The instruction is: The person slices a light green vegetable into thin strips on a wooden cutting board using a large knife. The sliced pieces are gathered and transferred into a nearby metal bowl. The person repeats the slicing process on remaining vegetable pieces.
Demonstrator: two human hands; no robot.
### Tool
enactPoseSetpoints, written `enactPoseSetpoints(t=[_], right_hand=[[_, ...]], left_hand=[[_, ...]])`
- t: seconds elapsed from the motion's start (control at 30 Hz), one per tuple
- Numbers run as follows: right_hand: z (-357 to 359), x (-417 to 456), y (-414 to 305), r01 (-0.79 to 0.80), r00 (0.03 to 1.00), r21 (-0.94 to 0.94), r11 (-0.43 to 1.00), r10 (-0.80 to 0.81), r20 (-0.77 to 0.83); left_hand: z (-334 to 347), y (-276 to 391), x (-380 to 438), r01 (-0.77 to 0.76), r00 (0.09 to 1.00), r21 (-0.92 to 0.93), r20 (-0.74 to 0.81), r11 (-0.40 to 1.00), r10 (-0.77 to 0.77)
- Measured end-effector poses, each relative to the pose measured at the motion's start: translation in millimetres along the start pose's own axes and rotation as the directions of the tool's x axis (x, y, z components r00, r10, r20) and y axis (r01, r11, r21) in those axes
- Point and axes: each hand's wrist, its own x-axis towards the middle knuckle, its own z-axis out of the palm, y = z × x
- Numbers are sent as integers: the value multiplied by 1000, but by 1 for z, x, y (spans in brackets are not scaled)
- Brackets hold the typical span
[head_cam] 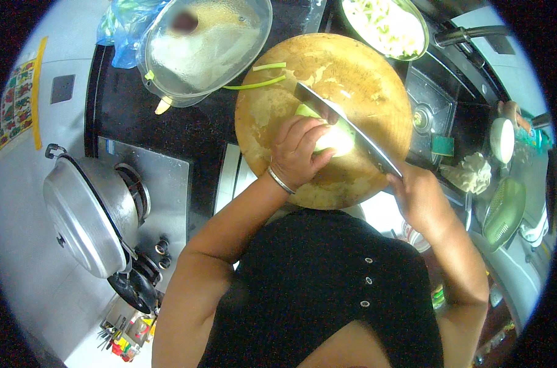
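A thick round wooden cutting board (278, 179) lies before me. On it my left hand (299, 147) grips a pale green vegetable piece (339, 140), fingers curled over its near side. My right hand (418, 193) holds a kitchen knife (352, 122) by its handle. The broad blade slants across the board, its flat side close against the vegetable; whether the edge is in it I cannot tell. Two thin green stalks (269, 66) rest at the board's far left, one reaching past its rim.
A clear oval plastic container or lid (205, 55) stands at far left beside a blue plastic bag (130, 43). A bowl of sliced vegetable (414, 53) stands far right, near the sink (437, 87). Left is a lidded metal pot (83, 216) on the stove; right, a green basket (503, 214).
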Motion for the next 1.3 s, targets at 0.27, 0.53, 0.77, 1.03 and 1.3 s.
enactPoseSetpoints(t=[0.27, 0.53, 0.77, 1.03, 1.3], right_hand=[[2, 19, -4, -33, 997, 7, 999, 33, 64], [45, 54, 4, -46, 994, -59, 997, 52, 96], [48, 53, -3, -53, 997, -59, 997, 55, 47], [29, 35, -4, -7, 999, 17, 1000, 8, -48], [7, 6, -8, 4, 999, 16, 1000, -4, -36]], left_hand=[[2, -2, -2, -5, 1000, 32, -1, 999, 5], [4, -1, -3, -17, 1000, 20, -16, 1000, 17], [6, -3, -6, -25, 999, 19, -28, 1000, 26], [2, 1, -3, -9, 999, 36, -30, 999, 11], [0, 3, 0, -3, 1000, -14, -29, 1000, 2]])
